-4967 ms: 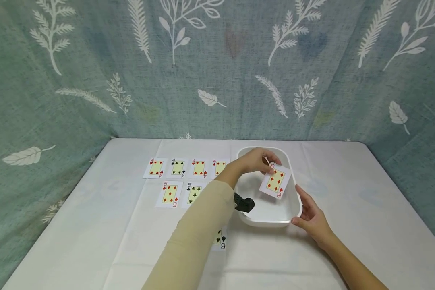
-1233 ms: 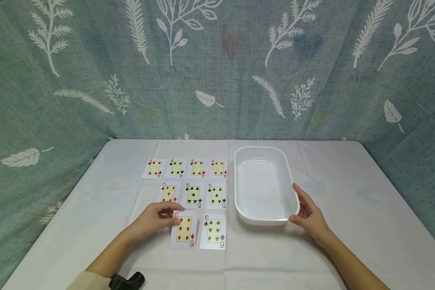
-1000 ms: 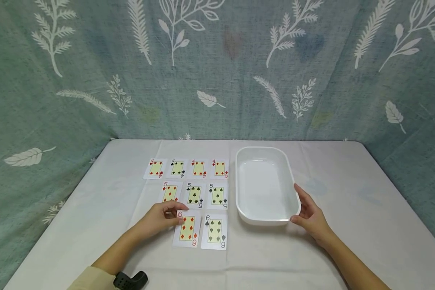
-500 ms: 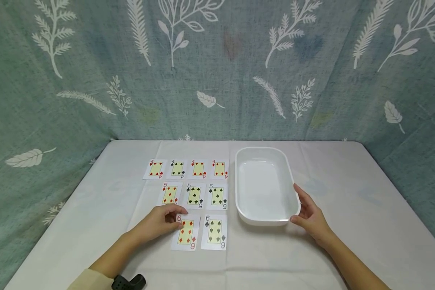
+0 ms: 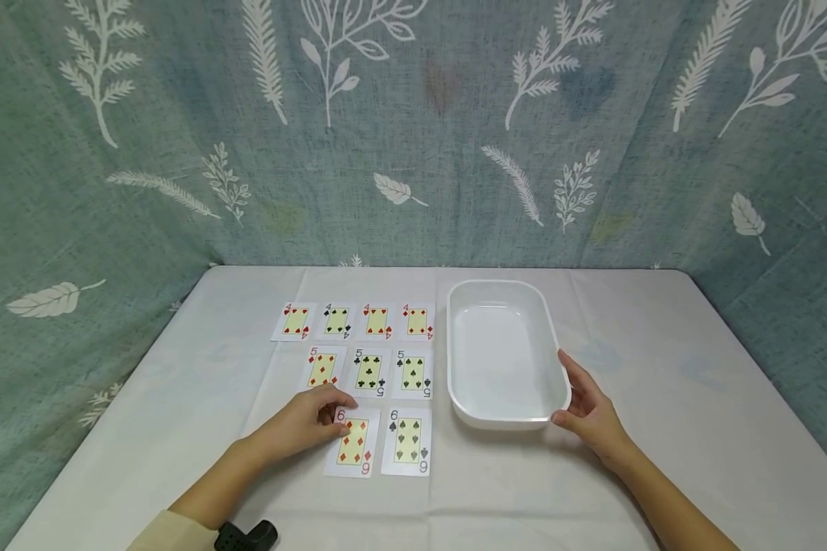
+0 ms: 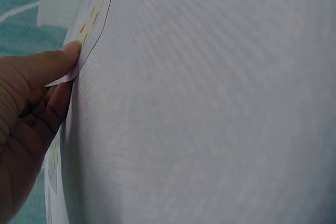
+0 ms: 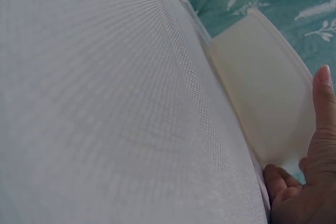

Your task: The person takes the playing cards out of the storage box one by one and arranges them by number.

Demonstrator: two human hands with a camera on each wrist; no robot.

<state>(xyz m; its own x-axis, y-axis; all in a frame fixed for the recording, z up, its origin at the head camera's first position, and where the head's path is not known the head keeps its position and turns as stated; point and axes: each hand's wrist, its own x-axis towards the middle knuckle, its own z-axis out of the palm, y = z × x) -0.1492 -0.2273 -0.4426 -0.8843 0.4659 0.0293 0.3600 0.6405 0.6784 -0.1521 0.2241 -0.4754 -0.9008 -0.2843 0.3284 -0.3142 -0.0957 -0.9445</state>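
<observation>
In the head view my left hand (image 5: 306,419) pinches the upper left corner of a playing card, the six of diamonds (image 5: 354,451). The left wrist view shows the thumb on the card's face and fingers beneath its edge. To the card's right lies the six of spades (image 5: 406,442). My right hand (image 5: 594,413) holds the near right corner of a white rectangular plastic basin (image 5: 503,422), thumb at the front and fingers along the side. No cards show inside the basin. In the right wrist view the thumb (image 7: 324,98) stands against the basin's wall (image 7: 262,87).
Behind the sixes lie a row of fives, with the five of diamonds (image 5: 322,367), five of clubs (image 5: 368,373) and five of spades (image 5: 413,373), and a back row of fours (image 5: 336,321). A white cloth (image 5: 524,497) covers the table; a leaf-patterned curtain (image 5: 413,138) hangs behind.
Five seconds ago my left hand held the six of diamonds over the basin; it has carried it left, beside the six of spades, and shifted it slightly nearer me. The right hand stays put.
</observation>
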